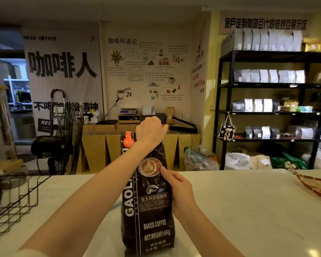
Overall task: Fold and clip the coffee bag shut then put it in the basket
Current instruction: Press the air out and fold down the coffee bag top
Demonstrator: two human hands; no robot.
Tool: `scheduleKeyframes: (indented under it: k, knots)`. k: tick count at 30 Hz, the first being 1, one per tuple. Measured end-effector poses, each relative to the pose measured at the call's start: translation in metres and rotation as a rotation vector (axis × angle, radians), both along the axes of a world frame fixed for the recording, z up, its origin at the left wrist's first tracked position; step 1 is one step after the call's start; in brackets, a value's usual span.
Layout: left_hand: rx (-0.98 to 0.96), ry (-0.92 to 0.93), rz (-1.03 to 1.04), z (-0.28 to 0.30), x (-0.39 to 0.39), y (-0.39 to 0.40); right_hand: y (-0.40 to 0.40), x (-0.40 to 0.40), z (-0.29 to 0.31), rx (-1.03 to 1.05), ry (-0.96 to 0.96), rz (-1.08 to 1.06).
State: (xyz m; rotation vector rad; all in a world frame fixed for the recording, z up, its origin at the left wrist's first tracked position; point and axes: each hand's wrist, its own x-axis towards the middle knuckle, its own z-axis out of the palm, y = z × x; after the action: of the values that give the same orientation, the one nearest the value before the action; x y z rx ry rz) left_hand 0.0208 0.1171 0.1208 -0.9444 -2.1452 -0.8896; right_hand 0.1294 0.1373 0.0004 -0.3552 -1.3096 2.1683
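Observation:
A tall black coffee bag (150, 216) with white lettering stands upright on the pale counter, close to me. My left hand (150, 131) reaches over the bag's top and grips its upper edge, hiding that edge. My right hand (178, 188) holds the bag's right side at mid height, thumb on the front by the printed coffee cup. A black wire basket (13, 201) sits on the counter at the left, apart from the bag. No clip shows.
The pale counter (248, 210) stretches to the right of the bag. A patterned tray or cloth edge (315, 184) lies at the far right. Behind the counter stand a fan (67, 138), a wooden bench and black shelves (271, 112) of bags.

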Motion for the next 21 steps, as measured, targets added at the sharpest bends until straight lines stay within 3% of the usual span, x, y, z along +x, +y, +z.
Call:
scheduleKeyframes:
  k: [4,13,16,19,21]
  knots:
    - [-0.088,0.087,0.012,-0.004,0.000,0.010,0.001,-0.001,-0.004,-0.073,0.001,0.064]
    - [-0.129,0.135,-0.109,-0.003,-0.004,-0.009,0.009,-0.007,-0.006,0.010,0.020,0.170]
    - [-0.012,0.135,-0.152,-0.009,-0.003,-0.034,0.013,-0.010,-0.006,-0.024,0.017,0.155]
    - [0.235,-0.098,-0.199,-0.026,-0.007,-0.074,0.016,-0.012,-0.004,-0.010,0.008,0.181]
    - [0.276,-0.515,-0.282,-0.048,-0.013,-0.095,0.017,-0.013,0.000,0.020,0.008,0.208]
